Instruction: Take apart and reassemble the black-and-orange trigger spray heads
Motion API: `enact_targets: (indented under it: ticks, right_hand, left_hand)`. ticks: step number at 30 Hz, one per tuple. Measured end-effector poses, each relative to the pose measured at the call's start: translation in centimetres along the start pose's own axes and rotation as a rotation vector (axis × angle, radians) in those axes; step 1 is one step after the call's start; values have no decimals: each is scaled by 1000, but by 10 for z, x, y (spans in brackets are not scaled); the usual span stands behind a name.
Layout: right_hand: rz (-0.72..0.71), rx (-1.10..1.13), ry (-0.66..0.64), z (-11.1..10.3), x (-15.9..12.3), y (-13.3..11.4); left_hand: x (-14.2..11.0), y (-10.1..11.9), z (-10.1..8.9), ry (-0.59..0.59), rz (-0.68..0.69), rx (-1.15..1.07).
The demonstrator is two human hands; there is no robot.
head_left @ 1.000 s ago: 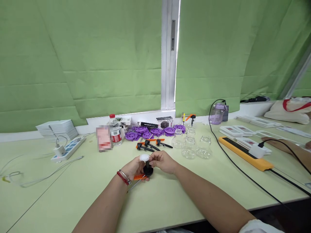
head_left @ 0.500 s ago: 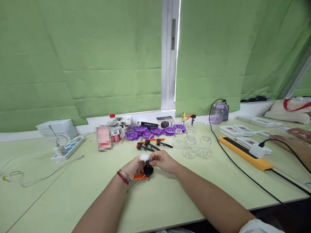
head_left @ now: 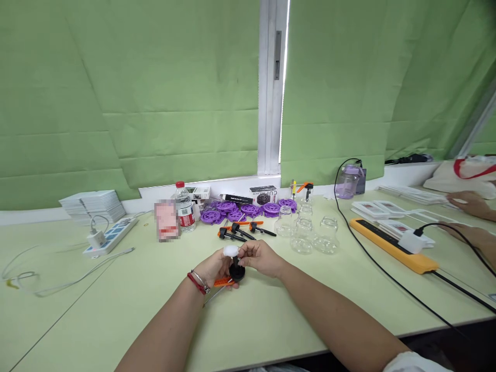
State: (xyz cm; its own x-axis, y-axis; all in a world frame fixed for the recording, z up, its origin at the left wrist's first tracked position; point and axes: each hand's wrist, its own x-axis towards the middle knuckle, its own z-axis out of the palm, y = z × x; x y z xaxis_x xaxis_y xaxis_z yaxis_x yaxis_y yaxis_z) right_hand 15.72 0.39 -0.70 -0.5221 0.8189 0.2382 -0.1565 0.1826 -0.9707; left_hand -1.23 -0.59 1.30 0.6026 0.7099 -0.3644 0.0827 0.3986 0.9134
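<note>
Low over the table, my left hand (head_left: pixel 216 267) is closed around a black part (head_left: pixel 237 272) with a round base, a stem and a white rounded top (head_left: pixel 231 251). An orange strip (head_left: pixel 223 282) and a thin metal rod (head_left: pixel 214 295) stick out beneath that hand; how they join the black part is hidden. My right hand (head_left: pixel 259 257) pinches at the stem just under the white top. Whatever lies between its fingertips is too small to make out. Just beyond my hands lie several black pieces (head_left: pixel 231 235) with stems and orange strips.
Clear glass jars (head_left: pixel 302 240) stand right of the black pieces. Behind are purple discs (head_left: pixel 227 207), a red-capped bottle (head_left: pixel 185 212) and boxes. Power strips lie left (head_left: pixel 112 237) and right (head_left: pixel 391 245), with trailing cables. Another person's hands (head_left: pixel 470 204) handle white cards at far right.
My hands and the black part stay nearly still. The view shifts very slightly. At far right, the other person's hands have moved over the white cards.
</note>
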Motion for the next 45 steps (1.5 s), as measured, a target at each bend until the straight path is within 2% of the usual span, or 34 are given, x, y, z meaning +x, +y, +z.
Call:
enact_targets:
  ticks: [16, 27, 40, 45]
  right_hand:
    - [-21, -28, -18, 1, -1, -1]
    - [-3, 5, 1, 0, -1, 2]
    - [-57, 19, 59, -1, 2, 12]
    - [-42, 18, 30, -3, 1, 12]
  left_hand:
    - [1, -2, -2, -9, 0, -22]
    - [0, 0, 0, -7, -7, -17]
    - [-3, 3, 3, -23, -8, 4]
    - [-3, 3, 2, -16, -17, 2]
